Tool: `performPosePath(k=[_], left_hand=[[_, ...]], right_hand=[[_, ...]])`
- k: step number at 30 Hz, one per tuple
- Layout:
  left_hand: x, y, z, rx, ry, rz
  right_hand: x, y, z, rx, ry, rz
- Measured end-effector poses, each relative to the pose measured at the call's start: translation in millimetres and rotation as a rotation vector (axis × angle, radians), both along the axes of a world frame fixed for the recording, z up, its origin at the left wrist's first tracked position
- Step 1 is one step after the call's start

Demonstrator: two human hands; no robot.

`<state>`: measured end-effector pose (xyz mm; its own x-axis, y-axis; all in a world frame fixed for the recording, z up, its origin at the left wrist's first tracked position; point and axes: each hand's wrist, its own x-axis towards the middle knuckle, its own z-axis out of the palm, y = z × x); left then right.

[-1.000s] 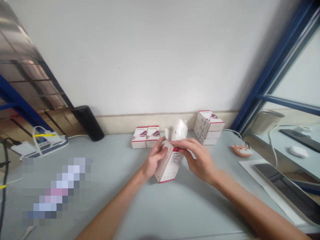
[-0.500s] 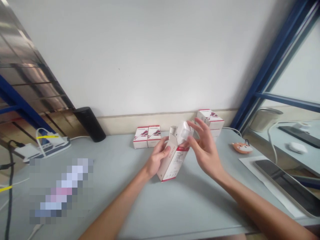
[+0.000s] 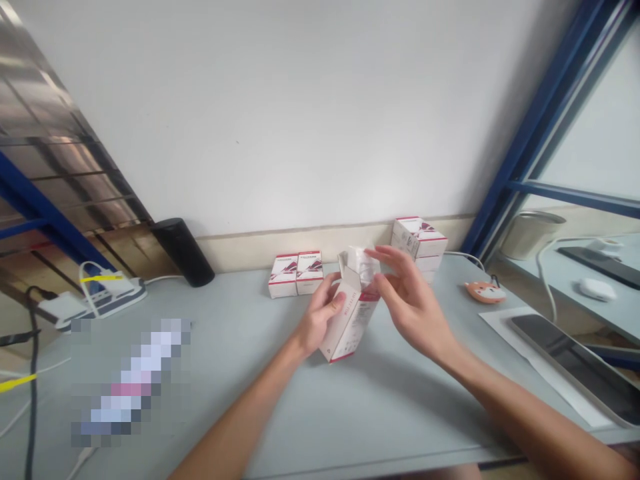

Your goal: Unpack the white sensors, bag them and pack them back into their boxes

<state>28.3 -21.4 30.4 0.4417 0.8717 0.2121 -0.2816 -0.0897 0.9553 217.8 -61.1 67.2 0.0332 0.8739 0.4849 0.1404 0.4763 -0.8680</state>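
Note:
My left hand (image 3: 323,317) is wrapped round a white and red carton (image 3: 349,323), which tilts over the table with its top end open and a flap raised. From that opening sticks a white item in clear plastic wrap (image 3: 362,263), its lower part hidden inside the carton. My right hand (image 3: 413,290) is at the item's right side, fingertips on its top and thumb by the carton's rim. The item's exact kind is blurred.
Two similar small cartons (image 3: 296,273) stand by the wall, and more are stacked (image 3: 420,241) to the right. A black cylinder (image 3: 184,252) and a power strip (image 3: 103,303) are left. An orange animal-faced case (image 3: 485,292) and a dark tablet-like slab (image 3: 575,363) lie right.
The wrapped white item has sunk deeper into the carton, with my right hand following it down. My left hand keeps its hold on the carton.

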Motion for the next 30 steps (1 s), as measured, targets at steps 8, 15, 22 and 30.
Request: performPosePath(k=[8, 15, 22, 30], left_hand=[[2, -5, 6.2, 0.018, 0.033, -0.063], [-1, 2, -3.3, -0.005, -0.053, 0.033], [-2, 5, -10.7, -0.055, -0.138, 0.206], [1, 4, -4.3, -0.141, -0.143, 0.152]], right_hand=[[14, 12, 8.5, -0.038, -0.042, -0.094], [15, 15, 3.6, 0.013, -0.358, 0.010], [9, 15, -9.7, 0.286, -0.424, -0.038], [9, 24, -19.6, 0.310, -0.417, -0.245]])
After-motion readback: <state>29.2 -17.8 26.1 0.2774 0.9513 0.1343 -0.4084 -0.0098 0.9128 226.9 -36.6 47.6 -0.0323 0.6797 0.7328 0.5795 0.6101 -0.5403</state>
